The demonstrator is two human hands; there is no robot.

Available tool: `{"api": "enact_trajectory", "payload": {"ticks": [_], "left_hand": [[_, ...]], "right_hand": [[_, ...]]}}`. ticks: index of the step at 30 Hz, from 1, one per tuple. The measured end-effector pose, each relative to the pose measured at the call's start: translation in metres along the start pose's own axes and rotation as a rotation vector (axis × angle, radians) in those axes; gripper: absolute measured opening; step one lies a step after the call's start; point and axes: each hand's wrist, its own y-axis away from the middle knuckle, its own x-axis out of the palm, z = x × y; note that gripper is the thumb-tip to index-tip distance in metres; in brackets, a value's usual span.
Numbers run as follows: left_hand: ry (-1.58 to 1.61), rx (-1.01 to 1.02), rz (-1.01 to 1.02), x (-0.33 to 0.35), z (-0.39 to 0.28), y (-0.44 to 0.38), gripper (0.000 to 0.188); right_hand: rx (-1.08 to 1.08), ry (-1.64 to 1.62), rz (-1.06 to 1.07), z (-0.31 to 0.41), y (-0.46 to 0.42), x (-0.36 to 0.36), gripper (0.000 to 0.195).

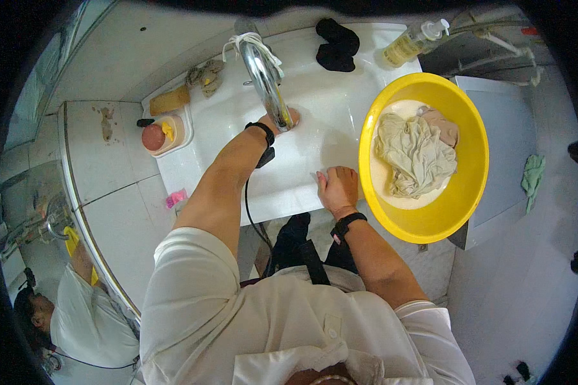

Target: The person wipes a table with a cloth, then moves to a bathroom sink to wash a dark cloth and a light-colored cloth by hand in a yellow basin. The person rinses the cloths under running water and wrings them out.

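Observation:
My left hand (289,120) reaches into the white sink (313,187) beneath the chrome faucet (267,82), whose spout hides most of it; what it touches there is hidden. My right hand (339,188) rests with curled fingers on the sink's front edge, beside the yellow plastic basin (477,139); I cannot tell whether it holds anything. Inside the basin, a pale crumpled cloth (414,156) and a beige cloth (440,126) lie in whitish liquid. A white cord (257,41) is tied around the faucet.
Black socks (339,45) and a pump bottle (407,45) stand along the sink's back edge. At the left are a yellowish sponge (169,100), a small container (173,144) and a crumpled pink item (176,198). A mirror shows a person's reflection. A green cloth (532,178) hangs right.

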Motion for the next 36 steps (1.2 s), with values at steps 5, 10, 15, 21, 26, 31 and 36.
{"api": "enact_trajectory", "payload": {"ticks": [5,10,15,21,26,31,36], "left_hand": [[-0.254,0.072,0.133,0.004,-0.003,-0.012,0.014],[-0.516,0.157,0.228,-0.003,-0.019,-0.016,0.012],[-0.297,0.007,0.165,-0.012,-0.015,-0.012,0.013],[-0.161,-0.168,0.217,-0.019,-0.015,-0.008,0.021],[-0.084,-0.209,0.255,-0.018,-0.013,-0.013,0.022],[-0.209,-0.115,0.263,-0.017,-0.01,-0.008,0.02],[-0.28,-0.093,0.369,-0.029,-0.018,-0.017,0.021]], "right_hand": [[-0.016,-0.015,-0.003,0.003,-0.002,-0.003,0.031],[0.031,0.007,0.072,0.004,-0.003,-0.007,0.025],[0.014,-0.013,0.0,0.004,-0.002,-0.007,0.028],[0.02,-0.039,0.01,0.005,-0.004,-0.01,0.031],[0.044,-0.065,0.013,0.0,0.0,-0.004,0.03],[0.109,-0.081,0.136,0.004,-0.005,-0.015,0.031],[0.081,-0.061,0.084,0.005,-0.001,-0.012,0.03]]}}
